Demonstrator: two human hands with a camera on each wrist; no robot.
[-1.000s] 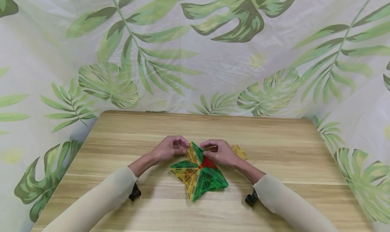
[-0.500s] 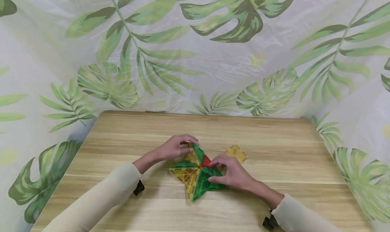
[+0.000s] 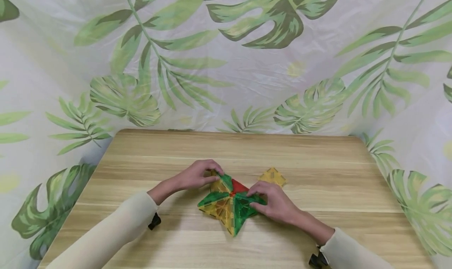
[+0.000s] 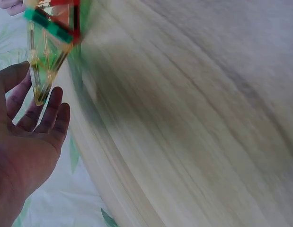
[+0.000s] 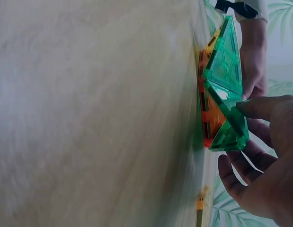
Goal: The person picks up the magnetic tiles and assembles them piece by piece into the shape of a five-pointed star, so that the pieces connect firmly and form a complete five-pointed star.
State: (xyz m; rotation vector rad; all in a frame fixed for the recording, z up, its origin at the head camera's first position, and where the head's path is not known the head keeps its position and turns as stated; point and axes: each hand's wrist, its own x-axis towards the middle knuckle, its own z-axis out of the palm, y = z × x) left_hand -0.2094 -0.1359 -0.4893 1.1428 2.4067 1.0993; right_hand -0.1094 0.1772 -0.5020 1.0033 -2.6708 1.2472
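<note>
**Tile star turned on the surface, both hands on its points**

A leaf-printed cloth (image 3: 247,65) is hung behind and around the wooden surface (image 3: 318,151). At its middle, a star of translucent magnetic tiles (image 3: 229,202) is laid: green, yellow and one red triangle are seen, though an exact count cannot be made. One loose yellow tile (image 3: 272,176) is left just to the star's far right.

Compared with half a second ago, the star has been rotated, its near point now swung toward the right, and the right hand (image 3: 277,204) has been kept on it; the assembly appears to be under adjustment rather than finished.

The star's right green point is pinched by the right hand. The far-left point is touched by the curled fingers of the left hand (image 3: 195,175); whether it is gripped cannot be told.

Two hands and two pale sleeves (image 3: 116,231) are counted.
</note>
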